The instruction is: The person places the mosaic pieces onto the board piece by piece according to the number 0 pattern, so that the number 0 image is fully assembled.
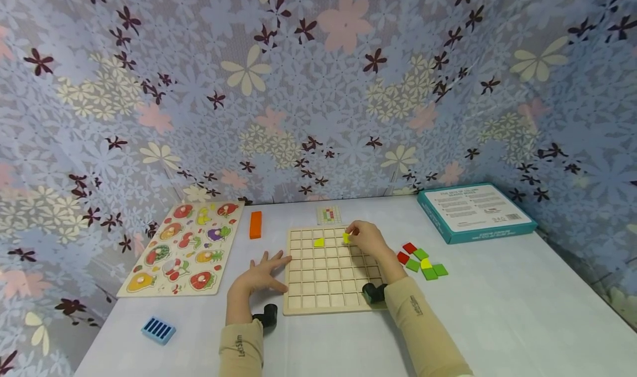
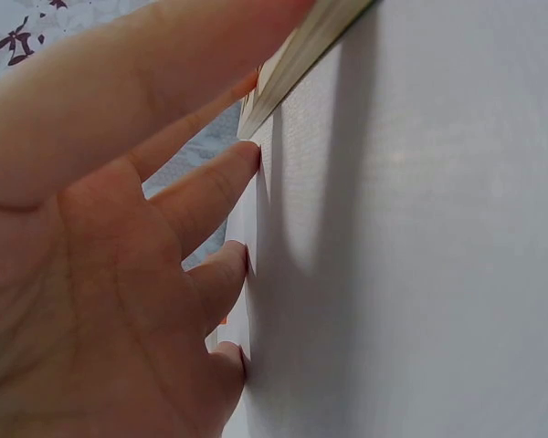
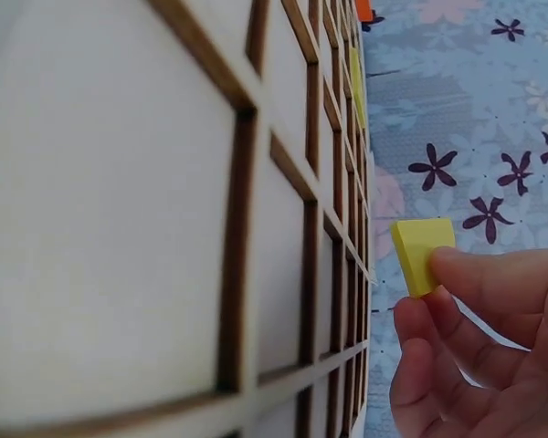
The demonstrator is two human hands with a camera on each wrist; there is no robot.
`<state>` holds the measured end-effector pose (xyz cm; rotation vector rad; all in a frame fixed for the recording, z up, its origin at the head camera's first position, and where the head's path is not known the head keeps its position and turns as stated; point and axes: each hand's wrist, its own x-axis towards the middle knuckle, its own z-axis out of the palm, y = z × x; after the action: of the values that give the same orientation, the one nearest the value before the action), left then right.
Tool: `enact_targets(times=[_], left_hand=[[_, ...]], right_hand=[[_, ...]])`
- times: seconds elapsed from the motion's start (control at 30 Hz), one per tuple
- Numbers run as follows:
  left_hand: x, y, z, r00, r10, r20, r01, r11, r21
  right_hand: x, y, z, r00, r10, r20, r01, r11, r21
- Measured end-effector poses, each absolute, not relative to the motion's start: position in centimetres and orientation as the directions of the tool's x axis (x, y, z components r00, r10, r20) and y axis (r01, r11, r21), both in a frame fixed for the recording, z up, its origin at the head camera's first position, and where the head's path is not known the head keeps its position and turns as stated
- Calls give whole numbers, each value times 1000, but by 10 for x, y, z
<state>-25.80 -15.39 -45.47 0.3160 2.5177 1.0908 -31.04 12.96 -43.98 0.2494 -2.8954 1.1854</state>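
Note:
A wooden grid board (image 1: pixel 323 277) lies flat on the white-covered table. Between thumb and fingers, my right hand (image 1: pixel 365 237) pinches a yellow square tile (image 3: pixel 422 255) over the board's far right part. Another yellow tile (image 1: pixel 319 242) sits in a cell near the board's far edge. My left hand (image 1: pixel 260 275) has its fingers spread at the board's left edge, with the thumb and a fingertip touching the frame. In the left wrist view, the other fingertips (image 2: pixel 228 265) rest on the tablecloth.
Red, green and yellow tiles (image 1: pixel 429 273) lie loose right of the board. A small pattern card (image 1: pixel 329 215) is behind it. Leftward are an orange block (image 1: pixel 255 225), a fruit puzzle (image 1: pixel 194 255) and a blue slotted piece (image 1: pixel 158 330). A teal box (image 1: pixel 478 214) stands back right.

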Motion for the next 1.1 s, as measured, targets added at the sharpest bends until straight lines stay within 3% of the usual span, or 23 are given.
enact_targets(times=[0.3, 1.1], left_hand=[[-258, -155, -456, -902, 347, -256, 47, 668, 743], [-257, -154, -454, -903, 343, -257, 40, 664, 747]], right_hand=[[-317, 123, -438, -986, -167, -1, -121, 714, -690], [-323, 114, -434, -974, -221, -53, -162, 838, -522]])
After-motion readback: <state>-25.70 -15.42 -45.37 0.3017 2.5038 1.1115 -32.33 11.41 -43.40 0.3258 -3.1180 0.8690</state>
